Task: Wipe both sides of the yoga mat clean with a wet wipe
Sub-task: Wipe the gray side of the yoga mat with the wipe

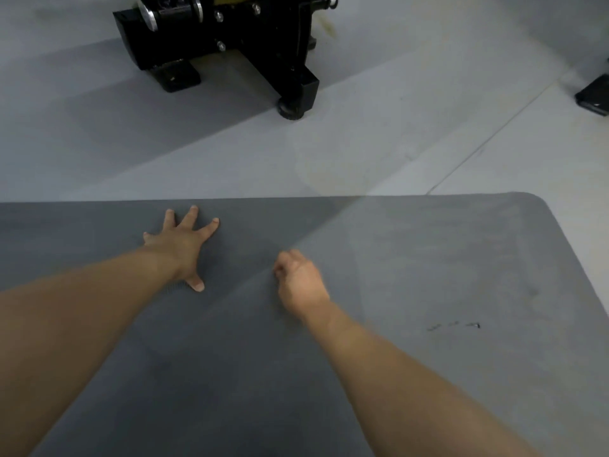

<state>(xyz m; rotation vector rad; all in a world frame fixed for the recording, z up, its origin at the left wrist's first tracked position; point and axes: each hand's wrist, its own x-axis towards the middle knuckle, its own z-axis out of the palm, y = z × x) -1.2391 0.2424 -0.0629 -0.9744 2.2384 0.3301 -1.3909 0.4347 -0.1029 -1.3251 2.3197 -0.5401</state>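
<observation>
On the pale grey floor (362, 133) lies the yoga mat (445, 258), dark grey and flat, and it fills the lower part of the view. Its far edge runs almost straight across the picture, and its far right corner is rounded. A band of brighter light crosses the floor and falls on the right part of the mat, so this part looks lighter than the left part. Near the right side of the mat there are some small dark marks (454, 325) on the surface.

The left hand (179, 247) rests flat on the mat, close to the far edge. Its fingers are straight and spread wide, the thumb points back toward the person, and the palm presses on the surface. The right hand (301, 280) is near the middle of the mat, a little closer to the person than the left one. Its fingers are curled into a loose fist with the knuckles up, and it touches the mat. This hand is blurred, and I cannot tell if it holds a wipe or anything else inside the fingers. Both forearms are bare and reach in from the lower corners.

Beyond the mat, at the top of the view, stands a black metal machine (230, 37) with bolts and silver round parts. Another dark object (594, 95) shows at the right edge, cut by the frame.
</observation>
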